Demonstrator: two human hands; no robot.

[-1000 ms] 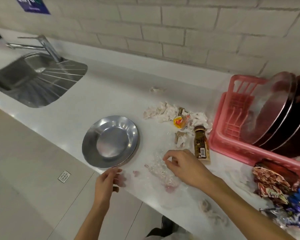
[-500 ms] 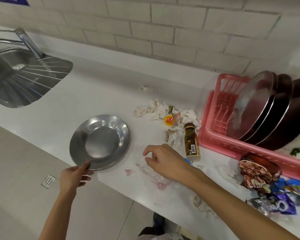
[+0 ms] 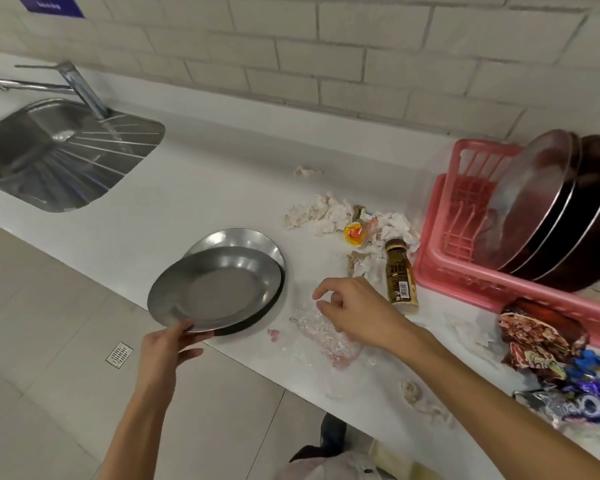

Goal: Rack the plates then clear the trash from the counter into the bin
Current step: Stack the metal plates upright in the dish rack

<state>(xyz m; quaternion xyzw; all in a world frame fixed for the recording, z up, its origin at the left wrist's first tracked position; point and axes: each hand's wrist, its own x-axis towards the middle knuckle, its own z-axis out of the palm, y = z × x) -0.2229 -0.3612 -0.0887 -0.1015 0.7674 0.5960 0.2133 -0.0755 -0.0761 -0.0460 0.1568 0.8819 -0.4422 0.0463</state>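
While left hand (image 3: 168, 348) grips 1 of 2 plates (image 3: 215, 292), right hand (image 3: 354, 310) loosely curled, empty.

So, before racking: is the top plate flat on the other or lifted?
Lifted: left hand grips the top plate by its near rim; dark gap over the lower plate.

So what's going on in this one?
A person stands at a counter. The left hand grips the near rim of a metal plate, which sits tilted over a second plate. The right hand hovers loosely curled over clear plastic, apparently holding nothing. The rack already holds plates; tissues, a bottle and wrappers lie on the counter.
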